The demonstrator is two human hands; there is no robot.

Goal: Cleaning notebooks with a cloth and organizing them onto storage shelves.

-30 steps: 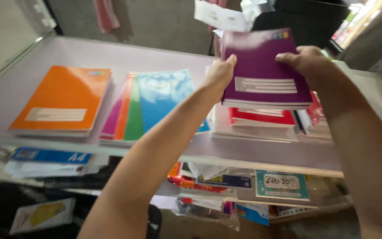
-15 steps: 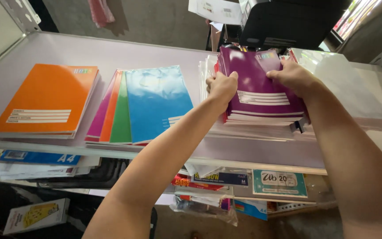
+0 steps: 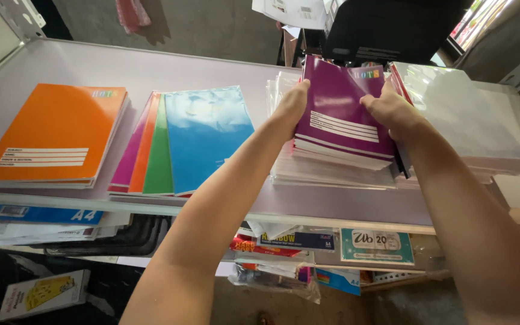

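Gripping a purple exercise book (image 3: pixel 344 111) at both side edges: left hand (image 3: pixel 291 107) closing on the left edge, fingers curled behind the cover; right hand (image 3: pixel 392 108) clamping the right edge, thumb lying across the front. Tilting the book up toward the camera, its lower edge resting on or just over a stack of plastic-wrapped notebooks (image 3: pixel 332 171) on the pale lilac shelf (image 3: pixel 151 66).

Lying to the right, touching that stack: a second pile in clear plastic wrap (image 3: pixel 464 120), white edges showing. Lying to the left, apart from the hands: a fanned set of thin books, blue book (image 3: pixel 206 135) on top, then green (image 3: pixel 159 153), orange and pink slivers peeking out on its left side. Sitting further left, near the shelf's front edge: an orange exercise book (image 3: pixel 55 135) on its own small stack, a white label panel low on the cover.

Showing under the shelf: a blue-banded paper ream (image 3: pixel 43 215) on loose white sheets, dark stacked trays (image 3: pixel 121 238), assorted packets of paper goods (image 3: pixel 308 247), a teal-and-white card (image 3: pixel 375 245). Lying on the floor at lower left: a flat white box with a yellow picture (image 3: pixel 43 293). Standing behind the shelf: a black chair back (image 3: pixel 392 30).
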